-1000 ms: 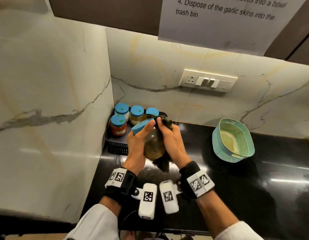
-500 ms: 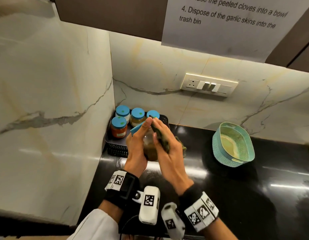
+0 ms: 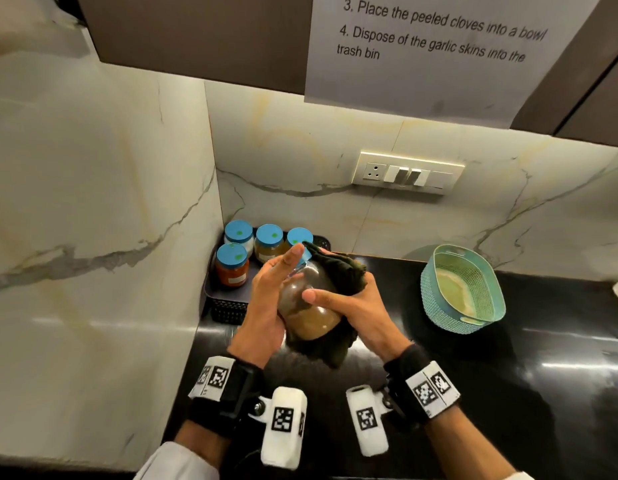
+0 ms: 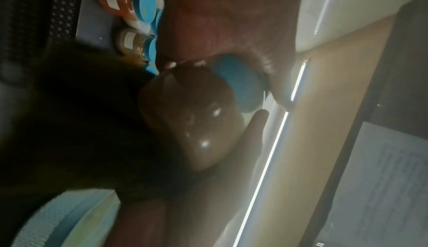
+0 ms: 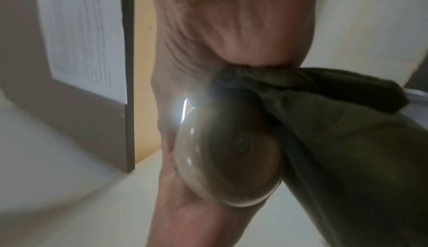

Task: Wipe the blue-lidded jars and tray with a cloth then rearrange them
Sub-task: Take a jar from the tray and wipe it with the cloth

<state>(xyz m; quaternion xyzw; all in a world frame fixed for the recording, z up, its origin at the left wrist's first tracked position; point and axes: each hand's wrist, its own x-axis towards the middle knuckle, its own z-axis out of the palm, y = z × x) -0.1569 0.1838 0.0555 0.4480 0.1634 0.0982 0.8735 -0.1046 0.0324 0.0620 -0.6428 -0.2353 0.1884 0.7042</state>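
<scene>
My left hand [image 3: 274, 299] holds a glass jar [image 3: 311, 315] of brown contents, tilted with its base toward me and its blue lid [image 3: 306, 255] away. A left fingertip lies on the lid [image 4: 238, 84]. My right hand [image 3: 356, 306] grips a dark green cloth [image 3: 342, 271] wrapped round the jar's right side and underside, its thumb across the glass. The right wrist view shows the jar's base [image 5: 229, 159] with the cloth [image 5: 347, 141] against it. Several other blue-lidded jars [image 3: 232, 268] stand in a dark mesh-sided tray [image 3: 227, 310] in the corner, just beyond my hands.
A teal woven basket [image 3: 463, 289] sits on the black counter [image 3: 508, 393] to the right. Marble walls close in on the left and behind, with a switch panel [image 3: 409, 176] on the back wall. A printed sheet [image 3: 439, 46] hangs on the cabinet above.
My right hand has swept the cloth from the jar's lid end round to its right side and underside. The jar has tipped so its base faces me more.
</scene>
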